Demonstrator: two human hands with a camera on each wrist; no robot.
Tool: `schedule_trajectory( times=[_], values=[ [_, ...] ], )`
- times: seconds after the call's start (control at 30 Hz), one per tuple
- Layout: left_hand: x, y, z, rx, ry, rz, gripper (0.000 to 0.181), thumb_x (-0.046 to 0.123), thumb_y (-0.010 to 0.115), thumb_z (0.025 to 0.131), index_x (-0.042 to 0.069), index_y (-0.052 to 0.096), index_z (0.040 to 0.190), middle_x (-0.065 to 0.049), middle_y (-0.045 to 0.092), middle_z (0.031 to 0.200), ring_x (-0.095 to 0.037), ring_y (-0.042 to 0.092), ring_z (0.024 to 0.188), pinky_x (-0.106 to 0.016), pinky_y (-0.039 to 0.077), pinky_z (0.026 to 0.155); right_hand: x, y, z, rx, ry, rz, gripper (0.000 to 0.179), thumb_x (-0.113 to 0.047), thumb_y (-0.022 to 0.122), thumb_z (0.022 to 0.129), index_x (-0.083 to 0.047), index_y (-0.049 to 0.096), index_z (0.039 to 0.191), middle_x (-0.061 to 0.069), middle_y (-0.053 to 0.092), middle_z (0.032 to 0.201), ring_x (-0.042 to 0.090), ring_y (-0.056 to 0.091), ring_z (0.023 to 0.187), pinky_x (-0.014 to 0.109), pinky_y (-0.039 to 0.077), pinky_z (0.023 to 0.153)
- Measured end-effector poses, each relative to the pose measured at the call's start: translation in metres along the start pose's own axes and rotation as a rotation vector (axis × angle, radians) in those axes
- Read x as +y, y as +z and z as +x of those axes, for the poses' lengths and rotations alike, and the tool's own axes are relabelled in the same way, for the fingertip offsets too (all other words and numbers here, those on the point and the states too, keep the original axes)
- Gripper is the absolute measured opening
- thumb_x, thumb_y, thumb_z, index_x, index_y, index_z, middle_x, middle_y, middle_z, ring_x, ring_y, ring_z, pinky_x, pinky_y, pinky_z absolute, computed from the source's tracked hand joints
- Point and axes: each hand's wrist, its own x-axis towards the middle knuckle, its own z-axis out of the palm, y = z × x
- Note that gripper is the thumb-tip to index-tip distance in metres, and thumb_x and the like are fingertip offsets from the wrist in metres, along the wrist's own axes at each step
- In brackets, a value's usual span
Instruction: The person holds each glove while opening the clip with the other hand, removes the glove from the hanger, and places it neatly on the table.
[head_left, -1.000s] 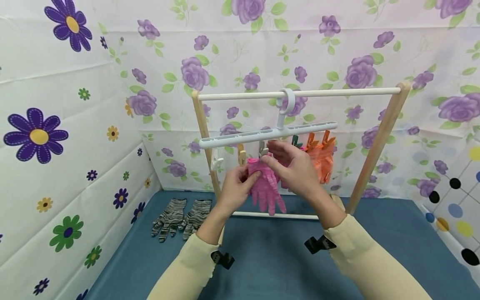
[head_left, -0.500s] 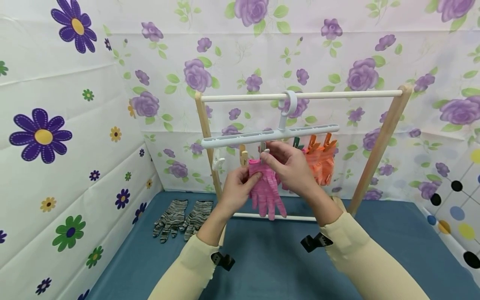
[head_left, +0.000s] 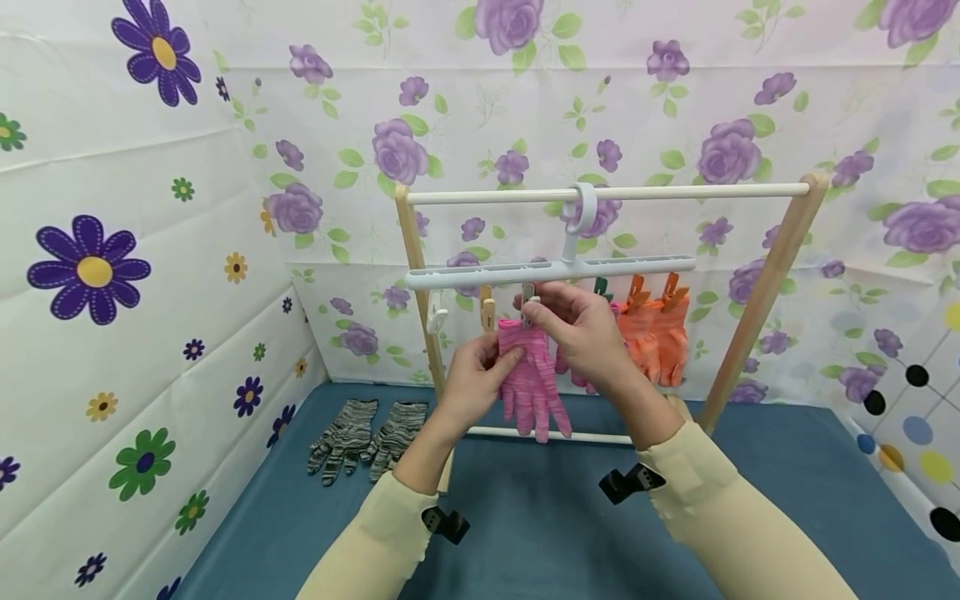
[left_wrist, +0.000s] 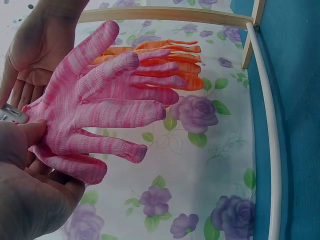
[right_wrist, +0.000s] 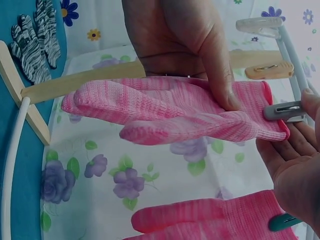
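In the head view, my left hand (head_left: 472, 379) pinches a pink striped knit glove (head_left: 532, 383) near its cuff, thumb on the front. Its fingers hang down. My right hand (head_left: 588, 333) pinches a grey clothespin (right_wrist: 284, 110) that sits over the glove's cuff in the right wrist view. That clothespin is under the pale hanger bar (head_left: 487, 275). Just beyond the right hand hangs a second pink glove (right_wrist: 205, 215) on a green clothespin (right_wrist: 284, 221). Orange gloves (head_left: 660, 337) hang from orange clothespins (head_left: 673, 292) farther right.
A wooden rack's white rod (head_left: 690, 192) carries the hanger by its hook (head_left: 583, 208). White (head_left: 437, 315) and yellow (head_left: 487, 310) clothespins hang at the bar's left. Black-and-grey striped gloves (head_left: 341, 437) lie on the blue tabletop (head_left: 525, 517). Flowered cloth (head_left: 315, 125) stands behind.
The hanger has turned slightly, its right end moving right and a little down in view, with the orange gloves shifting along. Both hands keep their hold at the pink glove's cuff.
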Motion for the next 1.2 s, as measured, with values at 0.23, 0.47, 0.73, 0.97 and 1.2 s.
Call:
schedule_trajectory(
  times=[0.23, 0.47, 0.73, 0.97, 1.2],
  values=[
    [0.001, 0.001, -0.001, 0.005, -0.018, -0.014, 0.027, 0.015, 0.064, 0.109, -0.003, 0.07, 0.128, -0.013, 0.075, 0.095, -0.018, 0.065, 0.073, -0.027, 0.054, 0.061, 0.0, 0.002, -0.001, 0.046, 0.045, 0.009, 0.035, -0.016, 0.073, 0.104, -0.001, 0.069, 0.136, 0.015, 0.076, 0.122, 0.023, 0.072, 0.117, 0.035, 0.054, 0.104],
    [0.001, 0.002, -0.002, 0.027, -0.026, 0.005, 0.025, 0.015, 0.065, 0.109, -0.002, 0.072, 0.125, -0.014, 0.074, 0.091, -0.018, 0.062, 0.07, -0.026, 0.052, 0.059, 0.003, 0.006, 0.001, 0.087, 0.058, 0.011, 0.039, -0.02, 0.075, 0.102, 0.001, 0.069, 0.135, 0.015, 0.077, 0.119, 0.023, 0.073, 0.115, 0.037, 0.053, 0.105],
    [0.001, 0.002, -0.002, 0.047, -0.03, 0.001, 0.026, 0.015, 0.065, 0.108, -0.004, 0.072, 0.126, -0.018, 0.074, 0.093, -0.023, 0.063, 0.071, -0.026, 0.053, 0.059, 0.004, 0.009, 0.003, 0.124, 0.057, -0.002, 0.037, -0.025, 0.077, 0.101, -0.002, 0.073, 0.131, 0.011, 0.079, 0.116, 0.02, 0.074, 0.113, 0.04, 0.052, 0.106],
    [0.001, 0.002, -0.001, 0.052, -0.028, 0.008, 0.025, 0.014, 0.066, 0.108, -0.003, 0.072, 0.125, -0.016, 0.074, 0.091, -0.019, 0.063, 0.07, -0.025, 0.053, 0.059, 0.004, 0.012, 0.006, 0.144, 0.018, 0.034, 0.033, -0.021, 0.077, 0.101, 0.0, 0.075, 0.127, 0.01, 0.079, 0.114, 0.022, 0.074, 0.112, 0.037, 0.053, 0.105],
    [-0.003, 0.0, -0.002, 0.043, -0.014, -0.001, 0.024, 0.012, 0.066, 0.108, -0.004, 0.072, 0.124, -0.015, 0.074, 0.089, -0.018, 0.061, 0.067, -0.025, 0.05, 0.056, 0.006, 0.013, 0.008, 0.144, 0.022, 0.06, 0.029, -0.018, 0.076, 0.102, -0.002, 0.076, 0.126, 0.012, 0.079, 0.114, 0.024, 0.074, 0.112, 0.036, 0.054, 0.103]
  ],
)
